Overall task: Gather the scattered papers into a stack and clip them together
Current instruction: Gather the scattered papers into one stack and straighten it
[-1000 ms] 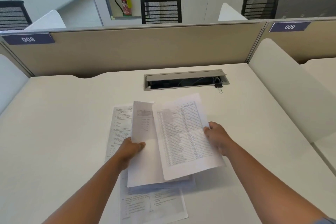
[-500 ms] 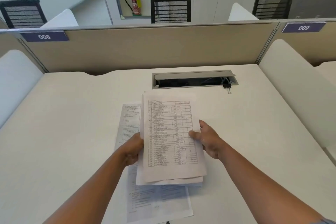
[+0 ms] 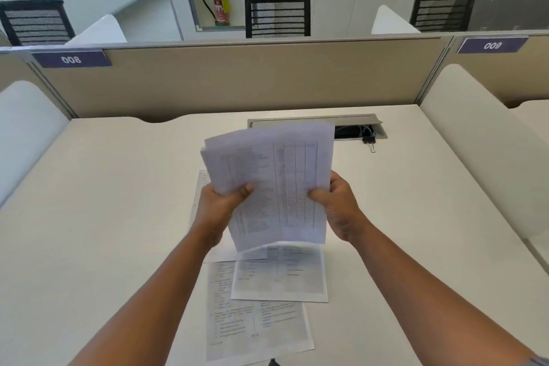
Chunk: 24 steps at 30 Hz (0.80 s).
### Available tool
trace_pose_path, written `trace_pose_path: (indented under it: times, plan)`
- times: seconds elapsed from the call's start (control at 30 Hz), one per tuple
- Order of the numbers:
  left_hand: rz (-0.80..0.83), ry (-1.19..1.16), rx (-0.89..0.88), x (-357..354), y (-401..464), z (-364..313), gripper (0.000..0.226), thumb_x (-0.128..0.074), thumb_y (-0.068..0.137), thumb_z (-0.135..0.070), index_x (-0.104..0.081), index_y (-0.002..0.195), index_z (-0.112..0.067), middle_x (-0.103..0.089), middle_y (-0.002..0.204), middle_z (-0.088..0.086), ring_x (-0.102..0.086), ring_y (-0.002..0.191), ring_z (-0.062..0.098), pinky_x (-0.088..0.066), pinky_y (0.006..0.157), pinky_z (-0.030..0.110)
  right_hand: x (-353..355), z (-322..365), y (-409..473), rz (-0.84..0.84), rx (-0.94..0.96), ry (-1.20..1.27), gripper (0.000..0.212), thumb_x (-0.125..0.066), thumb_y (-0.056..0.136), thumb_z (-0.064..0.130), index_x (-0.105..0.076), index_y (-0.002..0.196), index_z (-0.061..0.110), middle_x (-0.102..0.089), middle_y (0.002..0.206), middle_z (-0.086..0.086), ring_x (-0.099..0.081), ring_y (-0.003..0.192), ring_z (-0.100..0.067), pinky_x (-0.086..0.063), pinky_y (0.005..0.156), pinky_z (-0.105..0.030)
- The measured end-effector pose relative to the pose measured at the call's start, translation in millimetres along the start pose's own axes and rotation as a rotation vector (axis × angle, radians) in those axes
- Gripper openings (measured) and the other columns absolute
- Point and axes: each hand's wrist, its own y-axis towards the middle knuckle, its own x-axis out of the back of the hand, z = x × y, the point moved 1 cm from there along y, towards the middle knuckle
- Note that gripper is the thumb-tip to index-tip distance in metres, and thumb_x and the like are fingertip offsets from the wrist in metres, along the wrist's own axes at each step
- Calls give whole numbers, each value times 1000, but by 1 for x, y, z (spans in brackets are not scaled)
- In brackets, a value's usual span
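Hands gripped a bundle of printed sheets (image 3: pixel 276 184) upright above the worktop (image 3: pixel 118 217): left hand (image 3: pixel 221 206) pinching its left edge, right hand (image 3: pixel 337 206) its right, probably to square the uneven edges. Beneath lay more loose pages (image 3: pixel 261 306), uncollected. A black binder clip (image 3: pixel 369 141) sat by the cable tray (image 3: pixel 377 125), with open surface either side.

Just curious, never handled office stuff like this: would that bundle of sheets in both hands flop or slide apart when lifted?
Probably floppy: the held sheets stand up only because the left hand and right hand pinch both sides. Likely prone to slipping apart, since the top edges are fanned out unevenly. Probably light.
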Motion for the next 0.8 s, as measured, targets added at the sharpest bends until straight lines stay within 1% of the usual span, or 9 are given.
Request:
trace_pose_path:
  times: [0.07, 0.17, 0.23, 0.33, 0.43, 0.53, 0.6, 0.73, 0.8]
  plan:
    - [7, -22, -17, 1, -1, 5, 40, -88, 73, -24, -75, 110, -15, -79, 107, 4, -75, 99, 20, -63, 78, 34, 0, -5, -3, 32, 0, -49, 41, -64, 80, -3, -67, 120, 8, -74, 114, -13, -72, 104, -28, -61, 87, -44]
    - [10, -34, 10, -2, -5, 14, 38, -85, 71, -26, -77, 106, -16, -80, 105, 4, -76, 98, 21, -61, 75, 30, -1, -17, -9, 60, -47, -76, 47, -65, 73, 6, -70, 119, 7, -74, 116, -15, -71, 109, -31, -59, 95, -48]
    - [-14, -31, 7, -6, -7, 14, 40, -87, 66, -29, -77, 103, -17, -81, 101, 0, -77, 92, 16, -60, 70, 24, -2, -19, -11, 50, -49, -86, 44, -67, 72, 7, -73, 115, 7, -75, 116, -15, -71, 110, -31, -58, 97, -48]
    - [-45, -13, -25, -10, -8, 10, 48, -94, 61, -35, -77, 102, -18, -81, 98, -1, -77, 90, 15, -60, 70, 25, -3, -14, -11, 59, -28, -98, 33, -67, 76, 0, -76, 105, 12, -77, 109, -11, -72, 106, -30, -59, 94, -46]
    - [-46, -22, -74, -10, -8, 4, 41, -93, 68, -23, -75, 105, -17, -80, 97, -2, -76, 90, 14, -60, 69, 24, -3, -8, -11, 88, -8, -100, 36, -62, 86, -13, -77, 99, 17, -77, 100, -3, -73, 96, -20, -60, 88, -40]
    - [-4, -4, -53, -13, -10, 8, 41, -89, 69, -22, -75, 107, -16, -80, 98, -3, -76, 90, 14, -61, 70, 26, -3, -17, -14, 96, -18, -91, 32, -68, 77, -1, -76, 102, 18, -77, 105, -6, -73, 102, -24, -61, 88, -37]
    - [-1, -10, -15, -14, -14, 14, 41, -88, 66, -21, -74, 105, -18, -80, 96, -4, -77, 89, 13, -61, 70, 25, -5, -23, -18, 101, -45, -80, 35, -67, 70, 6, -76, 101, 19, -77, 105, -6, -72, 103, -26, -60, 85, -35]
    - [0, -25, -14, -12, -14, 16, 36, -87, 71, -9, -74, 104, -16, -81, 95, -5, -77, 87, 11, -61, 69, 25, -5, -25, -18, 126, -47, -65, 34, -65, 71, 6, -76, 99, 21, -77, 99, -1, -72, 96, -18, -59, 78, -29]
    - [31, -18, -6, -9, -12, 18, 35, -85, 73, -7, -74, 105, -17, -80, 98, -4, -77, 91, 13, -62, 73, 28, -5, -28, -15, 121, -59, -79, 35, -64, 71, 7, -76, 101, 21, -77, 102, -4, -72, 99, -20, -60, 82, -34]
